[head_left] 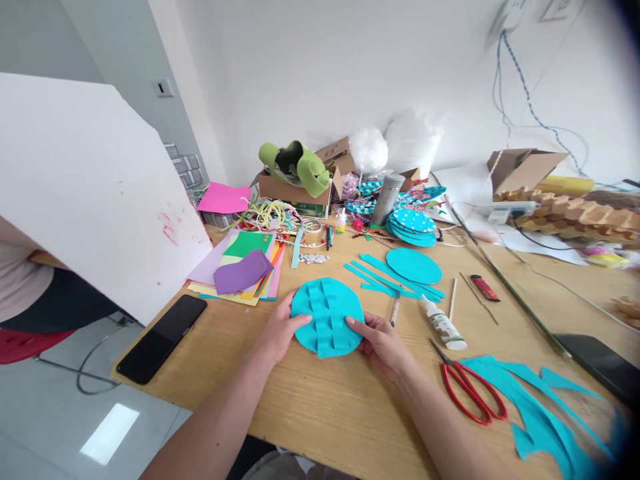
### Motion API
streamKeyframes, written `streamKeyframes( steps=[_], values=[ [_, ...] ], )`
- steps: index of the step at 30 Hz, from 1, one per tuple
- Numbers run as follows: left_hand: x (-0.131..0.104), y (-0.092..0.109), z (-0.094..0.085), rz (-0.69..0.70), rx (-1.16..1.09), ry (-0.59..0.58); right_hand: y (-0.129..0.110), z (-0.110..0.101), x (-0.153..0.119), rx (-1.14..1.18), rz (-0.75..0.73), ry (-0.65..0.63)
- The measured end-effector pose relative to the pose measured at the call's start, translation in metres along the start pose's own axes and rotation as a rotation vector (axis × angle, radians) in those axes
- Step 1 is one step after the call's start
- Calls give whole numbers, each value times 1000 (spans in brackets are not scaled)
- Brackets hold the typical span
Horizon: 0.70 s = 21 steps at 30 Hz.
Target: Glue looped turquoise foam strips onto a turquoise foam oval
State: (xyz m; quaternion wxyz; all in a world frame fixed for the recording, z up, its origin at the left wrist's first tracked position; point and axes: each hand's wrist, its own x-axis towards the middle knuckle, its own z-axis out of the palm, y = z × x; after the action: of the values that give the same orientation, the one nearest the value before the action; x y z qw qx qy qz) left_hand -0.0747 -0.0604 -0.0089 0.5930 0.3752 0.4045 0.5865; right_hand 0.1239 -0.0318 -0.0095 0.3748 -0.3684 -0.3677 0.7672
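Note:
A round blue paper disc (327, 339) with raised looped strips across it is held over the wooden table. My left hand (284, 328) grips its left edge, thumb on top. On the opposite edge, my right hand (381, 341) pinches it the same way, and the fingers under the disc are hidden. Beyond the disc lie several blue paper strips (373, 279) and a plain blue disc (414, 266). To the right of my right hand are a white glue bottle (445, 325) and red-handled scissors (470, 390).
Blue paper offcuts (540, 417) cover the right front of the table (310, 407). A black phone (163, 339) lies at the left edge beside coloured paper sheets (245, 270). Behind stand a grey flask (387, 200) and stacked blue discs (413, 230). A white board (95, 193) rises at left, partly hiding a seated person (30, 287).

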Motion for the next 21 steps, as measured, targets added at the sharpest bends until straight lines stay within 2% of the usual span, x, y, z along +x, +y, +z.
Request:
streamKeyframes(
  steps=[21],
  values=[
    [3,-6,-6,-13,203,199,12,-6,5,-202,-3,-66]
  ],
)
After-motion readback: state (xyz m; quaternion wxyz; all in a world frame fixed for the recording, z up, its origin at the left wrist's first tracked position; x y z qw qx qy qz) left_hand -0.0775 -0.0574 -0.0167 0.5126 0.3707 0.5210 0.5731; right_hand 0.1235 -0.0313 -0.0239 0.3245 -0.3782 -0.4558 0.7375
